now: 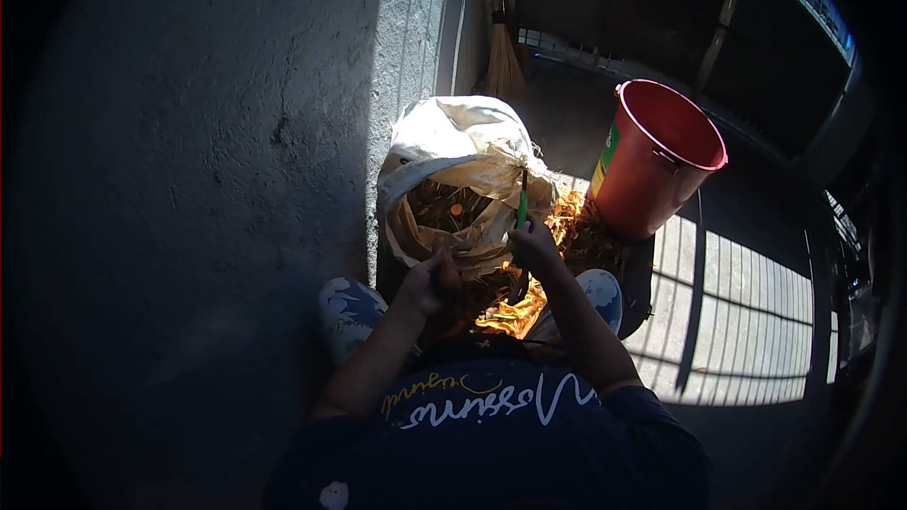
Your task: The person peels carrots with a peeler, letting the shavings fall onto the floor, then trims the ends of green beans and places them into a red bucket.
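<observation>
A white woven sack (453, 127) stands open against the wall in front of me, with dark plant scraps and a small orange round piece (456, 210) inside. My left hand (433, 285) is closed just below the sack's near rim; what its fingers hold, if anything, is too dark to make out. My right hand (537, 246) is closed around a slim green-handled tool (522, 211), pointing up beside the sack's right edge; shade hides its exact kind. Orange and yellow peelings or leaves (515, 319) lie between my legs, below both hands.
A red bucket (652, 165) stands tilted at the right, beside more orange scraps (570, 217). The rough wall (236, 142) rises close on my left. A straw broom (504, 61) leans behind the sack. Barred sunlight falls on the floor (727, 312) at right.
</observation>
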`<action>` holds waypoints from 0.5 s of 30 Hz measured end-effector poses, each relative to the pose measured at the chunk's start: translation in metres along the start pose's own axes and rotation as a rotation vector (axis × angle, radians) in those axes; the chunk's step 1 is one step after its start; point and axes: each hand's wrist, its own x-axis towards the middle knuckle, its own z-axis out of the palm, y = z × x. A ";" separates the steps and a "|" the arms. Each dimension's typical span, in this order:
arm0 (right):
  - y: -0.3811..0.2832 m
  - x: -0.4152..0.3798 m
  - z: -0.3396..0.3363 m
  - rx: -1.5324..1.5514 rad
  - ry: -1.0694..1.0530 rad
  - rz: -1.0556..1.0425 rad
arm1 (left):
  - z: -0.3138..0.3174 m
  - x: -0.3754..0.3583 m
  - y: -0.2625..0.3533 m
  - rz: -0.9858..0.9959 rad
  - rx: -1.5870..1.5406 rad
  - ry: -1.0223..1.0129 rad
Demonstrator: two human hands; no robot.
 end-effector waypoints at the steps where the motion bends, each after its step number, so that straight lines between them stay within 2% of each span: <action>1: -0.014 -0.002 0.010 0.080 -0.001 -0.027 | 0.006 0.004 -0.004 0.000 0.003 0.000; 3: -0.048 -0.012 0.034 0.098 0.062 -0.052 | 0.022 0.009 -0.017 0.003 0.017 0.192; 5: -0.061 -0.012 0.051 0.109 0.123 -0.077 | 0.029 0.012 -0.026 0.017 0.045 0.197; 7: -0.065 -0.010 0.060 -0.067 0.202 -0.205 | 0.031 0.015 -0.031 0.031 0.074 0.202; 9: -0.060 -0.007 0.066 -0.118 0.224 -0.241 | 0.031 0.016 -0.035 0.001 0.087 0.219; 12: -0.058 -0.012 0.075 -0.201 0.263 -0.294 | 0.070 -0.006 -0.040 0.004 0.113 0.260; 15: -0.054 -0.016 0.077 -0.270 0.281 -0.362 | 0.050 0.001 -0.039 -0.011 0.167 0.190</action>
